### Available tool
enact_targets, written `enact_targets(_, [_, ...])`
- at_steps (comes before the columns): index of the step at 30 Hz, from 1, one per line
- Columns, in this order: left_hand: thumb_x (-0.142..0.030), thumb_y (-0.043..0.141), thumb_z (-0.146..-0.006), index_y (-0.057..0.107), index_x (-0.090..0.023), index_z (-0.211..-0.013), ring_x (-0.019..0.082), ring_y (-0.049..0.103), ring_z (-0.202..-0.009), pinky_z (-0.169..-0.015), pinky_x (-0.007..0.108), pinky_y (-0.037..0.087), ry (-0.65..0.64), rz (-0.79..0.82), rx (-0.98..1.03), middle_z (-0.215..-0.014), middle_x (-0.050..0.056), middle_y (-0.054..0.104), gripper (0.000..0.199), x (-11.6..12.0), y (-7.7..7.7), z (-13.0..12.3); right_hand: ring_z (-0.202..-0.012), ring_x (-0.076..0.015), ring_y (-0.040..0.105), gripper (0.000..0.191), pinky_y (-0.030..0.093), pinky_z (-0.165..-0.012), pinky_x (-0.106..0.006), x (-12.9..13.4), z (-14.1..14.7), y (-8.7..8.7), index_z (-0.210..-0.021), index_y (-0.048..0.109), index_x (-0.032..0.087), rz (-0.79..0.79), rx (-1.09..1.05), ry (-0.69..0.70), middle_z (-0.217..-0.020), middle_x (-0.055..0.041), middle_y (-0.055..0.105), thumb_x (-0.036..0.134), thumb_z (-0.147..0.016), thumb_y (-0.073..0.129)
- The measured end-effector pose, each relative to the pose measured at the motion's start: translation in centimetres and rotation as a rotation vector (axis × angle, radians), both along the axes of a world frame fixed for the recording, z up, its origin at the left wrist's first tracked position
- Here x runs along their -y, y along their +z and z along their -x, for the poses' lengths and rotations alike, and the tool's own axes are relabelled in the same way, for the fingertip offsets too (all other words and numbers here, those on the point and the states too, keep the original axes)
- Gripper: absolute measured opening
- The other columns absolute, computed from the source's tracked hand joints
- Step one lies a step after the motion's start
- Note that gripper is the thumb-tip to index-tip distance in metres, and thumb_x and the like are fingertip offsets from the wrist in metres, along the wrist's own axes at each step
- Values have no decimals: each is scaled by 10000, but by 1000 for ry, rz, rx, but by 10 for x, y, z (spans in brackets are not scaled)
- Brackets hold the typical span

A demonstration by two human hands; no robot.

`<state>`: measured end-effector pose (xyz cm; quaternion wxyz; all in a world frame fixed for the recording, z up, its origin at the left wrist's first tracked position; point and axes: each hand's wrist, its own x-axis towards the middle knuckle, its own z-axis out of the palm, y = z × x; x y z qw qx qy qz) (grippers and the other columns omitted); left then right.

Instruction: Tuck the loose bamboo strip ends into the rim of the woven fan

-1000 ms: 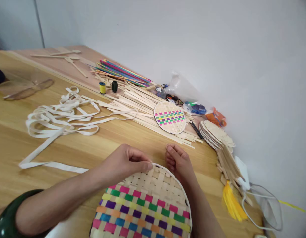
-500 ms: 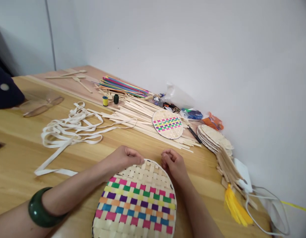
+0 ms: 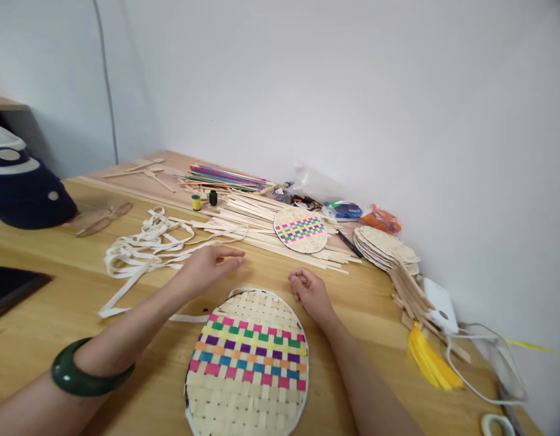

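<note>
A round woven bamboo fan panel (image 3: 247, 399) lies before me, with bands of pink, green, yellow, purple, orange and blue strips. White cloth tape runs along much of its rim; the upper left edge shows dark. My left hand (image 3: 210, 269) hovers just beyond the panel's upper left edge, fingers stretched out, with nothing visible in them. A green bangle (image 3: 91, 384) circles that forearm. Beside the panel's upper right rim is my right hand (image 3: 311, 295), its fingers curled closed; whatever they hold is hidden. From the panel's left side the tape leads to a loose white heap (image 3: 143, 251).
Pale bamboo strips (image 3: 247, 212), a second woven panel (image 3: 302, 230) and thread spools (image 3: 196, 202) lie farther back. To the right are stacked panels (image 3: 386, 248), wooden handles (image 3: 411, 290), a yellow tassel (image 3: 431, 360) and a cable. A phone (image 3: 14, 290) and navy cap (image 3: 29, 188) are left.
My left hand has let go of the panel's top rim and moved up and left, its fingers straightening. The right hand stays curled near the rim. The view has shifted, showing more of the panel.
</note>
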<state>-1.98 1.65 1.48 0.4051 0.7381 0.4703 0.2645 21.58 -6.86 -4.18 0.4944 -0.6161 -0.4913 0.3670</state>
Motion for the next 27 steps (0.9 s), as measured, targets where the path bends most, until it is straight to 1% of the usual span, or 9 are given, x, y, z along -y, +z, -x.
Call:
enact_targets(2, [-567, 551, -728, 737, -187, -1027, 311, 627, -1096, -997, 406, 446, 16, -110, -102, -1144, 76, 712, 519, 6, 4, 17, -406, -82, 389, 215, 289, -400, -213, 0, 0, -2, -736, 537, 197, -5, 1, 2, -486, 77, 447, 410, -743, 563])
enact_targets(4, [-597, 494, -763, 727, -185, -1043, 314, 607, -1132, -1024, 427, 428, 55, -241, -201, -1158, 93, 704, 550, 21, -2, 41, -398, -81, 389, 212, 289, -388, -209, -1, -1, -4, -733, 536, 199, -7, 0, -1, -482, 78, 446, 410, -737, 557])
enact_targets(7, [-580, 405, -828, 680, -180, -1139, 324, 556, -1203, -1021, 469, 440, 186, -484, -315, -1294, 123, 617, 577, 51, -30, 84, -392, -81, 396, 221, 295, -377, -204, -3, -1, -6, -730, 543, 200, -8, -3, -10, -480, 78, 450, 420, -725, 562])
enact_targets(8, [-559, 395, -851, 649, -205, -1195, 312, 487, -1280, -1068, 479, 393, 202, -553, -373, -1364, 100, 563, 555, 61, -41, 99, -392, -81, 398, 225, 299, -377, -203, -4, -1, -7, -727, 544, 200, -8, -3, -13, -478, 77, 452, 424, -721, 567])
enact_targets(10, [-540, 426, -860, 579, -242, -1296, 315, 375, -1364, -1123, 537, 289, 98, -621, -508, -1423, 72, 504, 550, 79, -61, 123, -396, -81, 403, 233, 304, -376, -200, -4, -1, -6, -722, 548, 199, -7, 2, -19, -476, 75, 457, 430, -712, 575])
enact_targets(12, [-537, 434, -878, 517, -269, -1361, 313, 355, -1373, -1128, 556, 265, 43, -609, -614, -1437, 55, 481, 558, 92, -73, 137, -396, -83, 403, 244, 299, -368, -198, -3, -1, -5, -716, 549, 198, -1, 12, -21, -471, 71, 459, 440, -704, 582])
enact_targets(17, [-564, 391, -911, 516, -212, -1370, 311, 339, -1380, -1129, 544, 274, 97, -554, -719, -1460, 74, 433, 592, 103, -69, 136, -374, -79, 375, 272, 292, -356, -201, 0, 2, 2, -706, 553, 191, 2, 39, -12, -453, 66, 462, 459, -685, 593])
enact_targets(21, [-531, 374, -934, 506, -207, -1374, 280, 352, -1378, -1140, 521, 275, 114, -511, -702, -1459, 64, 440, 562, 104, -59, 130, -369, -85, 380, 290, 277, -347, -200, 0, 2, 2, -708, 562, 188, -12, 42, -10, -442, 63, 459, 472, -675, 605])
enact_targets(27, [-533, 389, -928, 501, -164, -1375, 278, 344, -1384, -1149, 495, 270, 169, -500, -660, -1457, 91, 448, 590, 106, -57, 128, -371, -88, 385, 327, 274, -345, -200, 1, 3, 2, -715, 577, 184, -13, 51, -20, -433, 61, 466, 499, -655, 641])
